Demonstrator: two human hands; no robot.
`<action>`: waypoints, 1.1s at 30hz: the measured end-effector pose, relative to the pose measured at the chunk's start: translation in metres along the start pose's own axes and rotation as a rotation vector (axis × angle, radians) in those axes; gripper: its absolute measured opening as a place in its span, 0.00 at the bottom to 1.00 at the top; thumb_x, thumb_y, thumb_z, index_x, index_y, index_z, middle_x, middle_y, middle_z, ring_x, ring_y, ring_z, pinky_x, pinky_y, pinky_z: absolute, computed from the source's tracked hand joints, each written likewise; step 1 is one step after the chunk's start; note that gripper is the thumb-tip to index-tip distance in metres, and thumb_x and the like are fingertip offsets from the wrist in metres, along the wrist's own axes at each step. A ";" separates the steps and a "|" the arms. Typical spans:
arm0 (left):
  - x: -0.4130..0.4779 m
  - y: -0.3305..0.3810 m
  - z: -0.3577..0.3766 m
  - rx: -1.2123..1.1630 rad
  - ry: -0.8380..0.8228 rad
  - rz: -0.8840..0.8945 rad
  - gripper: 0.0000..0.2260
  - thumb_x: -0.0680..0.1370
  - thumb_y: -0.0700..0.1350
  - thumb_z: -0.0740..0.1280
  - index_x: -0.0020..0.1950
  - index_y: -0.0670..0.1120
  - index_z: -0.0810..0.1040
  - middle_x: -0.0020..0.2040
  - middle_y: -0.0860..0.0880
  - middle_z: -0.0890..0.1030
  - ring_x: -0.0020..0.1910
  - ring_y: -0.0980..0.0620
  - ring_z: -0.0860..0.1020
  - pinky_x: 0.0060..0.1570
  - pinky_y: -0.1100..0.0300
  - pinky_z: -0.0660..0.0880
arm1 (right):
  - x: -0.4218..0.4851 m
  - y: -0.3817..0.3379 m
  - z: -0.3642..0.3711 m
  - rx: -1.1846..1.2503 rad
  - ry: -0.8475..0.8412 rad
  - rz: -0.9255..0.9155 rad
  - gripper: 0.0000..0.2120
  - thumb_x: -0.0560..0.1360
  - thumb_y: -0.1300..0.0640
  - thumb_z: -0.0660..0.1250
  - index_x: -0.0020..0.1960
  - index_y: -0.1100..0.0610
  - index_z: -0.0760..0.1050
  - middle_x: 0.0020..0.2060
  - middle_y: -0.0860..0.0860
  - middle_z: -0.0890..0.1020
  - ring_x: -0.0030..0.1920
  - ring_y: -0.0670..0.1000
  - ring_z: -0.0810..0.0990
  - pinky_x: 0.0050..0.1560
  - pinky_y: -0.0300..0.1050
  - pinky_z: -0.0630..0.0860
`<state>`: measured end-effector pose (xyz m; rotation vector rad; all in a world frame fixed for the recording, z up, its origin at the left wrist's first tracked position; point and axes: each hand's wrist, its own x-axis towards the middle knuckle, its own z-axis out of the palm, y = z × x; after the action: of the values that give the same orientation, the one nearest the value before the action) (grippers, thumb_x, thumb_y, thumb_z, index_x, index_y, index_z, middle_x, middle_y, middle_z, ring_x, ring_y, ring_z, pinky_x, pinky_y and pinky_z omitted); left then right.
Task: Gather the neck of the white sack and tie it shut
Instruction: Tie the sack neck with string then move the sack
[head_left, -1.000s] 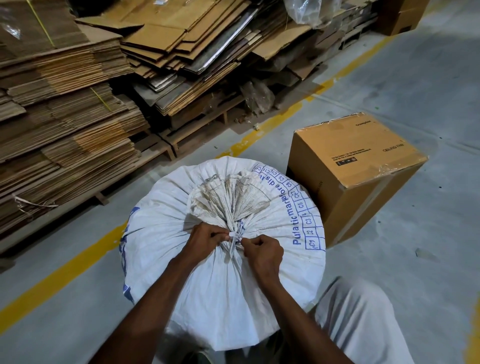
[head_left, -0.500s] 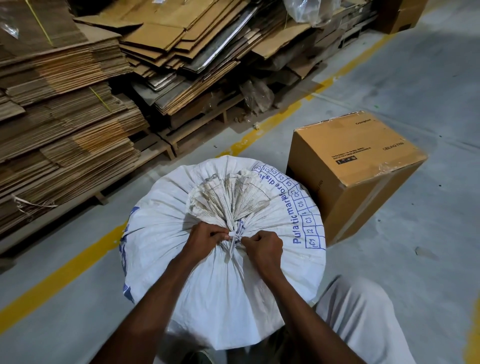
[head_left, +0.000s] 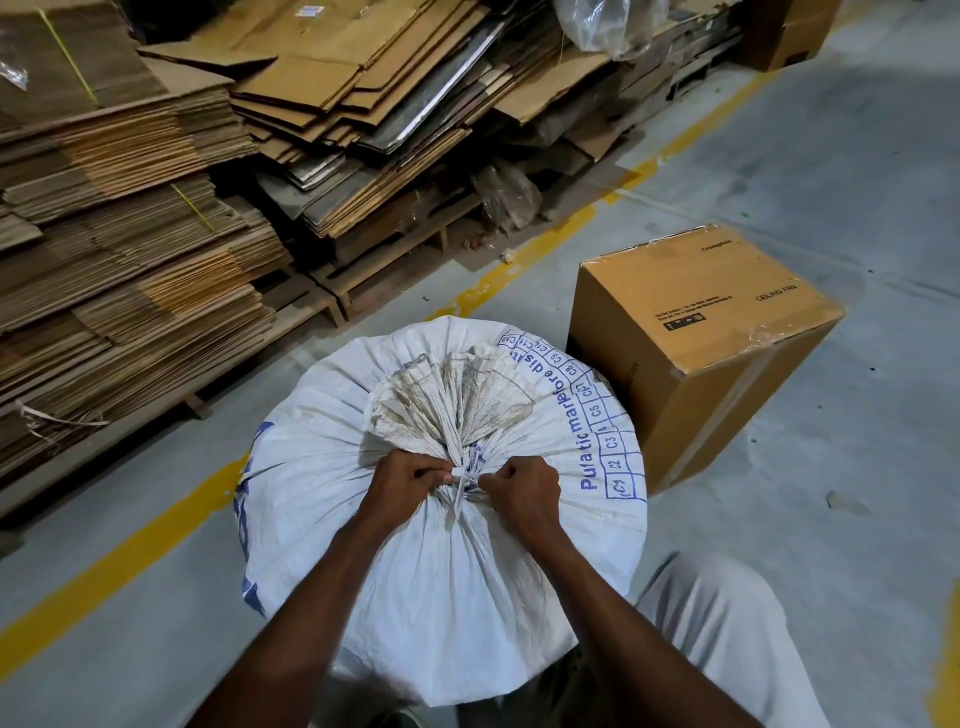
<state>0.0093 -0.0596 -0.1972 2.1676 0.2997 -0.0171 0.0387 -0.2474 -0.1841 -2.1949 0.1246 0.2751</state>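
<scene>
The white sack (head_left: 441, 597) stands full on the grey floor (head_left: 857, 156) right in front of me, my light trouser leg (head_left: 727, 649) just beside it on the right. Its neck (head_left: 457, 415) is bunched tight at the top and the soiled mouth fans out beyond the bunch, away from me. My left hand (head_left: 402, 486) and right hand (head_left: 522, 493) sit knuckle to knuckle on either side of that bunch, both clenched, each pinching a white strip (head_left: 461, 483) that wraps the neck; one loose end hangs down between my fists. Blue printing runs along the sack's right shoulder. A taped cardboard box (head_left: 701, 338) stands just beside the sack on the far right, tilted slightly. A yellow line (head_left: 119, 566) crosses the floor to my left, and past it lie stacks of flattened cardboard (head_left: 130, 260) on wooden pallets (head_left: 332, 296).
</scene>
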 end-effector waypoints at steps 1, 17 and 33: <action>0.000 0.000 -0.001 -0.009 -0.003 -0.001 0.05 0.71 0.40 0.77 0.46 0.46 0.89 0.40 0.54 0.88 0.41 0.57 0.85 0.45 0.62 0.79 | 0.003 0.000 0.000 -0.005 -0.034 -0.035 0.13 0.63 0.53 0.75 0.33 0.64 0.80 0.29 0.59 0.83 0.34 0.57 0.82 0.36 0.49 0.75; 0.001 0.006 0.010 -0.071 0.032 -0.068 0.10 0.73 0.30 0.74 0.54 0.33 0.84 0.46 0.45 0.84 0.33 0.70 0.80 0.35 0.76 0.74 | 0.006 0.000 0.003 0.020 0.007 -0.120 0.06 0.67 0.58 0.72 0.31 0.58 0.81 0.27 0.50 0.82 0.33 0.48 0.80 0.34 0.43 0.68; -0.005 0.000 0.005 -0.113 0.061 -0.082 0.11 0.74 0.28 0.70 0.54 0.36 0.85 0.47 0.44 0.86 0.39 0.69 0.82 0.40 0.74 0.76 | 0.007 0.003 0.008 -0.012 -0.128 -0.253 0.09 0.66 0.54 0.77 0.34 0.59 0.83 0.28 0.52 0.84 0.34 0.51 0.83 0.37 0.48 0.76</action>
<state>0.0047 -0.0644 -0.1992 2.0458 0.4143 0.0189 0.0432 -0.2429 -0.1928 -2.1701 -0.2249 0.2730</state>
